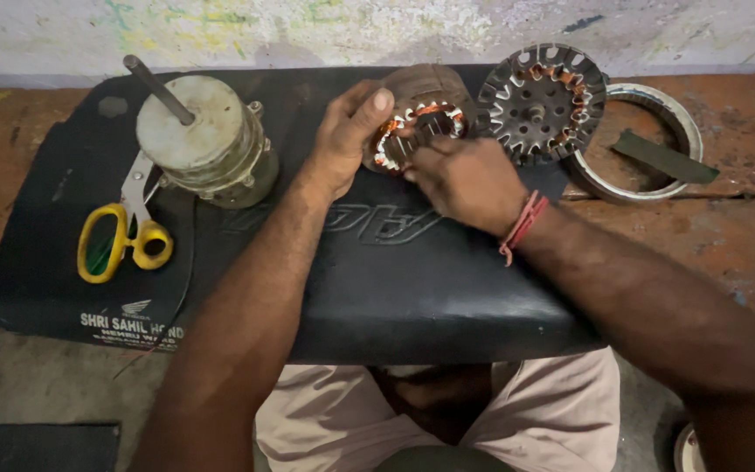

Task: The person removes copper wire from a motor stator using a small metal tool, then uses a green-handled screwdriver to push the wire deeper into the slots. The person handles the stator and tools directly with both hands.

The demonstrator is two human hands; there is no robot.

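The wound stator (417, 131) you are working on sits at the far middle of the black padded seat (395, 280), just beside the bare slotted core (542, 100) to its right. Judge it as heavy for its size: a stack of steel plates, stiff and unlikely to flex. The copper windings (388, 138) around its inner ring are the delicate part; thin wire and its coating would likely scratch or kink under a hard pinch. Take hold of it by the outer steel rim, not by the coils.

Your left hand (342, 140) does just that: fingers curled over the stator's far left edge, thumb side toward you, clasping it and tilting it up off the seat. Your right hand (465, 179) lies over the near right part, its fingers bent down onto the windings; whether the fingertips pinch a wire or only press on the coil cannot be told, since the knuckles hide them.

To the left, well apart, stand a grey motor body (207, 140) with its shaft up and yellow-handled scissors (120, 236). A metal ring (648, 144) lies on the red floor at the right.
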